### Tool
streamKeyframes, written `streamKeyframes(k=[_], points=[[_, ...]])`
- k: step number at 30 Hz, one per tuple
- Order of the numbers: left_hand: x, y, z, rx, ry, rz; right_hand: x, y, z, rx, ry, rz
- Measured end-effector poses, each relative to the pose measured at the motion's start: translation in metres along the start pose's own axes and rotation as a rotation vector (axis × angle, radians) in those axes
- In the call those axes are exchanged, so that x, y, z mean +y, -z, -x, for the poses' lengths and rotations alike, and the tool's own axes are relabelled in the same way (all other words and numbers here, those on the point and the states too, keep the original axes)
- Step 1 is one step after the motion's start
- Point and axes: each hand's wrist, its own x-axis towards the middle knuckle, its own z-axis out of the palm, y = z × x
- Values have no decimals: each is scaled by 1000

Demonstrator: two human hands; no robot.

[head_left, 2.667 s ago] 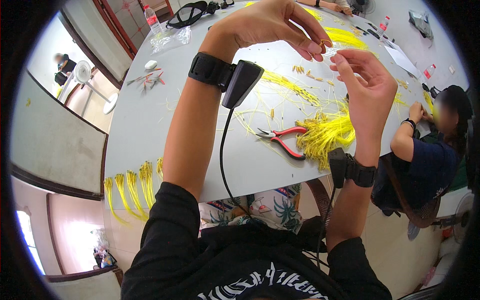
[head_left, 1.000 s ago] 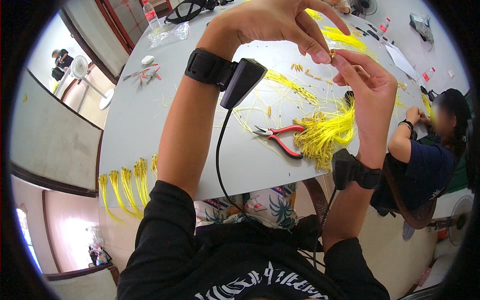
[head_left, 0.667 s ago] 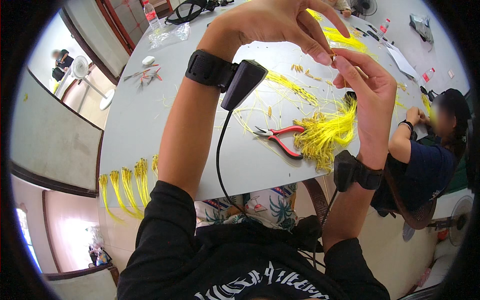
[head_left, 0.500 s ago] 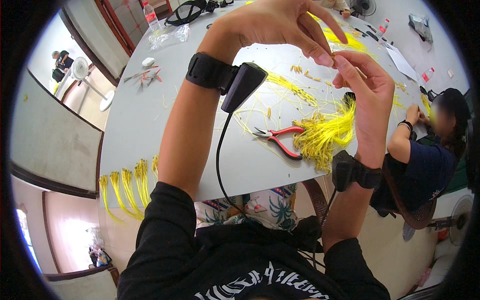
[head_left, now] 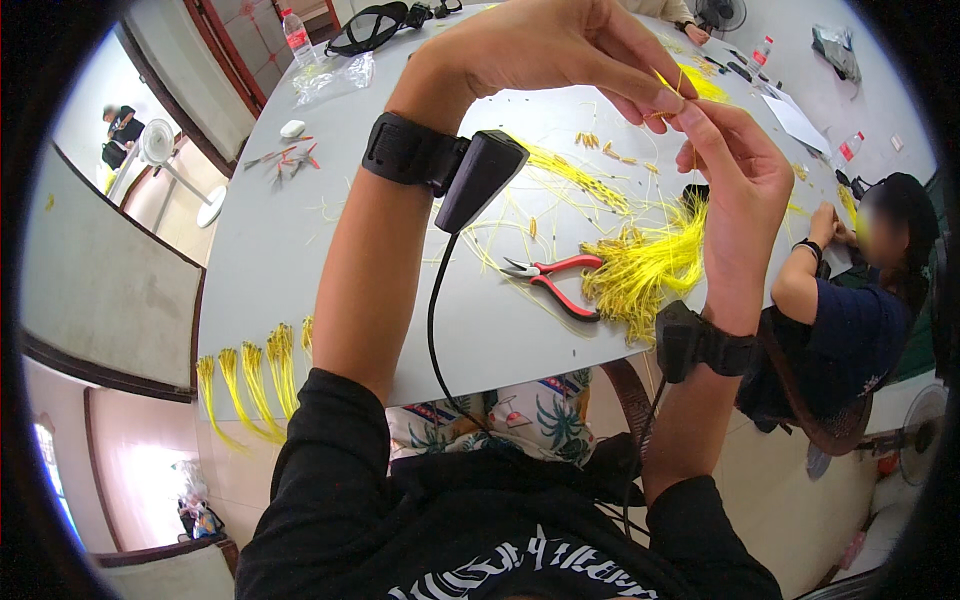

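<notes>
My left hand and my right hand meet above the table, both closed with thumbs and fingertips pressed together. Between the fingertips shows a small gold-coloured coil-like piece. A thin yellow thread rises at the left fingers; how it joins the piece is too small to tell. Below my right hand lies a big heap of yellow threads with gold-brown ends. Beside the heap rest red-and-black pliers, jaws pointing left. Several small gold pieces are scattered behind.
Tied yellow thread bundles line the table's near left edge. Farther back are red-tipped tools, a white oval object, a plastic bag and a bottle. A co-worker sits at the right. Cables hang from my wrist straps.
My left fingers have drawn together and sit slightly lower against the right fingertips. The yellow thread and more of the gold piece now show between them.
</notes>
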Motion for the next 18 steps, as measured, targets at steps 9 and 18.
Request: streamKeyframes(k=[9, 18], points=[[-4, -3, -5, 37, -68, 30, -2, -4, 2, 52, 23, -13], [-3, -6, -6, 29, -98, 42, -3, -4, 1, 41, 35, -32]])
